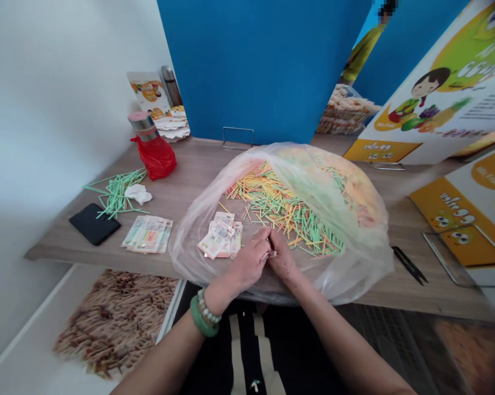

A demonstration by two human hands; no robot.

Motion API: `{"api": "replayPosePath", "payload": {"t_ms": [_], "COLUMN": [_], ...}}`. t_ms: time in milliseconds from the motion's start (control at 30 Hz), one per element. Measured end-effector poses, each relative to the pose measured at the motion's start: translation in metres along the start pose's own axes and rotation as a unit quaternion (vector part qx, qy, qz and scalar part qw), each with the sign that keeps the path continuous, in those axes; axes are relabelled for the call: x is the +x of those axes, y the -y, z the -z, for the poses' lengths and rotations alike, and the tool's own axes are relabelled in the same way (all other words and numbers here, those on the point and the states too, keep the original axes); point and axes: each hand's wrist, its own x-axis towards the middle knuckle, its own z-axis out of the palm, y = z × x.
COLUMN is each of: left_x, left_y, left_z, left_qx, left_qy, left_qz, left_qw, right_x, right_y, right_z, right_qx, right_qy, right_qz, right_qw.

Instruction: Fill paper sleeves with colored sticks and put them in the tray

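My left hand [252, 257] and my right hand [281, 259] meet over the front of a large clear plastic bag [206, 189]. The fingers of both are closed together, and a small whitish edge [271, 254] shows between them; the rest of what they hold is hidden. Just beyond lies a heap of short, thin coloured sticks [288, 206], green, yellow, orange and pink, inside the opened bag. Left of my left hand, small printed packets [220, 238] lie overlapping on the plastic.
On the table's left are flat clear packets [148, 234], a black phone [94, 224], long green sticks [118, 192], a crumpled tissue [138, 193] and a red bag [157, 158]. Black tweezers [410, 265] lie right. Below left, a white bin [21, 362] holds many small packets. Another person [363, 52] stands behind.
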Motion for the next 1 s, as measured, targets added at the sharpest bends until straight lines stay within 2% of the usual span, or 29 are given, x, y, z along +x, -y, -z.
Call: {"api": "replayPosePath", "payload": {"t_ms": [67,133,200,267,333,400,500,567,667,800,900,933,1000], "left_x": [-0.001,-0.003,-0.006,-0.009,-0.014,-0.019,-0.025,-0.026,-0.025,-0.023,-0.025,-0.026,-0.029], "left_y": [-0.002,-0.002,0.001,0.006,0.01,0.012,0.013,0.013,0.013,0.011,0.011,0.011,0.011], "left_z": [0.002,0.009,0.016,0.02,0.019,0.016,0.014,0.014,0.014,0.015,0.017,0.017,0.018], "left_qx": [-0.025,-0.069,-0.134,-0.227,-0.325,-0.4,-0.448,-0.44,-0.397,-0.368,-0.361,-0.349,-0.282], "left_qy": [-0.031,-0.084,-0.141,-0.178,-0.191,-0.183,-0.149,-0.138,-0.16,-0.196,-0.212,-0.212,-0.205], "left_qz": [0.021,0.068,0.129,0.183,0.221,0.25,0.296,0.314,0.307,0.298,0.303,0.297,0.275], "left_qw": [0.999,0.992,0.972,0.94,0.899,0.862,0.83,0.83,0.85,0.858,0.856,0.863,0.896], "right_x": [0.001,0.003,0.003,0.002,0.001,0.0,0.001,0.003,0.008,0.011,0.011,0.011,0.01], "right_y": [0.002,0.006,0.009,0.01,0.009,0.006,0.005,0.013,0.036,0.064,0.068,0.067,0.064], "right_z": [0.002,0.004,0.005,0.006,0.006,0.005,0.006,0.011,0.021,0.028,0.027,0.026,0.024], "right_qx": [-0.011,0.003,0.032,0.063,0.082,0.078,0.053,0.056,0.113,0.206,0.244,0.254,0.268], "right_qy": [0.007,0.021,0.031,0.012,0.0,0.024,0.057,0.027,-0.017,-0.001,0.003,-0.001,-0.009], "right_qz": [0.008,0.004,-0.005,-0.007,-0.005,-0.008,-0.019,-0.035,-0.074,-0.096,-0.092,-0.096,-0.106], "right_qw": [1.0,1.0,0.999,0.998,0.997,0.997,0.997,0.997,0.991,0.974,0.965,0.962,0.958]}}
